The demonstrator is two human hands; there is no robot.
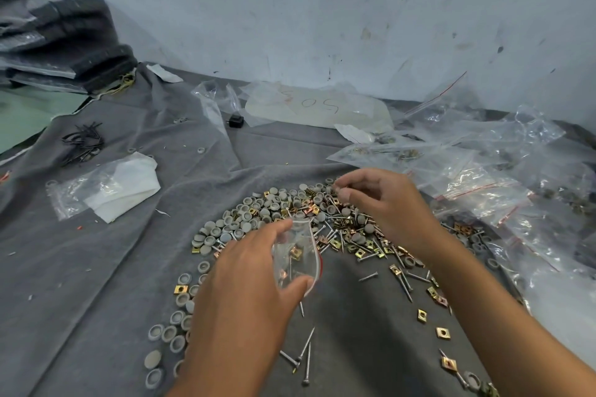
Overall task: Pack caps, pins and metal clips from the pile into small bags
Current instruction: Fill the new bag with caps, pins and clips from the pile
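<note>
Near the front middle of the grey cloth (96, 267): small clear bag (298, 256) with a red zip strip, held up over the cloth, mouth facing the pile; one brass clip and a few pins visible inside. Left hand (245, 293) curled round the bag, fingers along its upper edge, thumb under its lower edge. Right hand (383, 203) just beyond, over the far side of the pile (290, 219), fingers bent, fingertips (338, 187) pinched together on something small; cannot tell what. Pile spread in an arc across the cloth's middle: grey round caps (225, 229) mostly on its left, running down toward the front edge; brass-coloured square metal clips (361, 251) and thin pins (403, 284) mixed on its right, with loose ones trailing toward the front right corner. Heap of clear zip bags (483, 177) along the right edge, some holding parts. Toward the left edge, a clear bag with white sheets (109, 190), and beyond it a bundle of black ties (84, 142). At the back edge, against the wall (322, 10), a plastic sheet marked "50" (316, 106) and a small black block (236, 121). Stack of dark wrapped bundles (64, 39) off the far left corner.
</note>
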